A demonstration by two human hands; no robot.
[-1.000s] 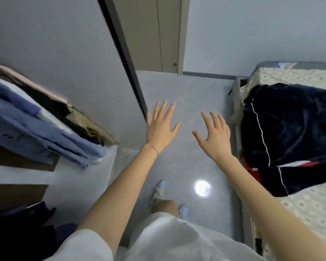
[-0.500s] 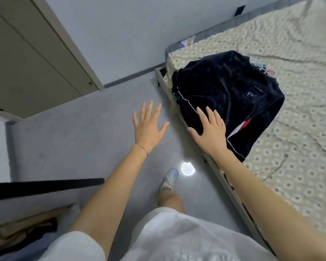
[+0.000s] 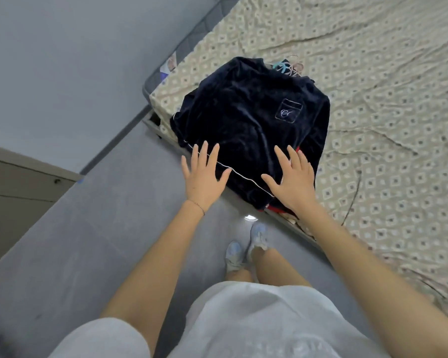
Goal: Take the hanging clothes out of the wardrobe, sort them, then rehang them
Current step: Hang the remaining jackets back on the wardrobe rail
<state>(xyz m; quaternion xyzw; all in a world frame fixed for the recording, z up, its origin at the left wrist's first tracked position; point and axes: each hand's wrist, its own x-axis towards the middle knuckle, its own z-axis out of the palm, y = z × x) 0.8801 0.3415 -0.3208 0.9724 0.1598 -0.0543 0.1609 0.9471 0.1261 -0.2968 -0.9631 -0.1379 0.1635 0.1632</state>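
Observation:
A dark navy velvet garment [image 3: 246,117] with white piping and an embroidered chest pocket lies on top of a pile at the corner of the bed [image 3: 373,99]. Something red shows under its near edge. Hanger hooks [image 3: 286,67], one teal, stick out behind the pile. My left hand [image 3: 203,177] is stretched out with fingers spread, its fingertips over the garment's near left edge. My right hand [image 3: 292,180] is also spread flat, over the garment's near right part. Neither holds anything. The wardrobe is out of view.
The bed has a beige patterned sheet and a grey frame [image 3: 155,122] along the grey floor [image 3: 88,241]. A beige door or cabinet [image 3: 16,192] stands at the left. My feet in light shoes [image 3: 243,250] stand close to the bed's edge.
The view has swung from the wardrobe to the bed. Both open hands have moved forward and now reach over the dark garment's near edge; the wardrobe has left the view.

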